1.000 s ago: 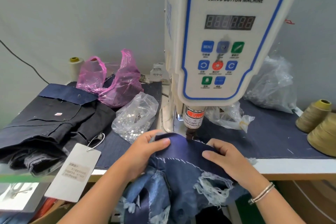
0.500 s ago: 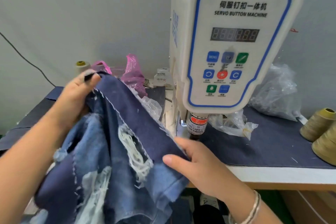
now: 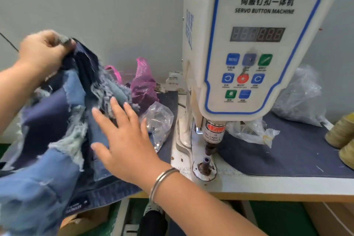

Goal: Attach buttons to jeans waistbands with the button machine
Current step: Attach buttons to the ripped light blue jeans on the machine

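Observation:
A pair of ripped, patchwork blue jeans hangs at the left, lifted off the table. My left hand grips their top edge high up at the far left. With fingers spread flat, my right hand presses against the denim near the middle. The white servo button machine stands at the right; its punch and lower die are bare, with no cloth between them. A clear bag of metal buttons lies left of the machine.
A pink plastic bag sits behind the jeans. Clear bags lie right of the machine on the dark cloth table cover. Thread cones stand at the far right edge.
The jeans were pulled away from under the punch and swung up to the left. My right hand let go of the denim edge and now lies flat on it.

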Demonstrator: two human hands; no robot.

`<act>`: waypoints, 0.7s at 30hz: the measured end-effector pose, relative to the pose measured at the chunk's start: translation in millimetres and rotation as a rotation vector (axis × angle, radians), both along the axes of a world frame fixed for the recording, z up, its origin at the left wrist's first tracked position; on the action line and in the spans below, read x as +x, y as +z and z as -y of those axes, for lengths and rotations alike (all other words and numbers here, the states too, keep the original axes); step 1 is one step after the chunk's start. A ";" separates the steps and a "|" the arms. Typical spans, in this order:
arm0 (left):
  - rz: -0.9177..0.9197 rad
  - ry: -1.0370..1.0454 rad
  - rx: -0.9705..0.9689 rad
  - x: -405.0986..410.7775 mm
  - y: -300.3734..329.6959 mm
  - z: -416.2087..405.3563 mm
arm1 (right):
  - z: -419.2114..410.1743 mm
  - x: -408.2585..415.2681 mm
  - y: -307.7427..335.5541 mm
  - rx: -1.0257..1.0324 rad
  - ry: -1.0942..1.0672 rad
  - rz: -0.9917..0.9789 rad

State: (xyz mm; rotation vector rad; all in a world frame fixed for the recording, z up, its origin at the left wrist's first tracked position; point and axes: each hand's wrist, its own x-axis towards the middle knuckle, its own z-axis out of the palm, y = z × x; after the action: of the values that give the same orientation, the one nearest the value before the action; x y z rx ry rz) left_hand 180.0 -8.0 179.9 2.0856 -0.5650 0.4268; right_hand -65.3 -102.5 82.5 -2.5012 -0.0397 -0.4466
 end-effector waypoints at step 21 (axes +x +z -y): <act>0.336 -0.557 0.774 -98.3 -147.7 70.7 | 60.0 10.1 -70.8 0.242 -0.428 -0.183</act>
State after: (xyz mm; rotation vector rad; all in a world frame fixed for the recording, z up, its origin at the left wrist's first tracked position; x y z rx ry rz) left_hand 81.8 -78.7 32.2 2.4286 -1.6700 0.2420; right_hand -55.2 -162.5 11.7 -2.2929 0.5958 -0.3638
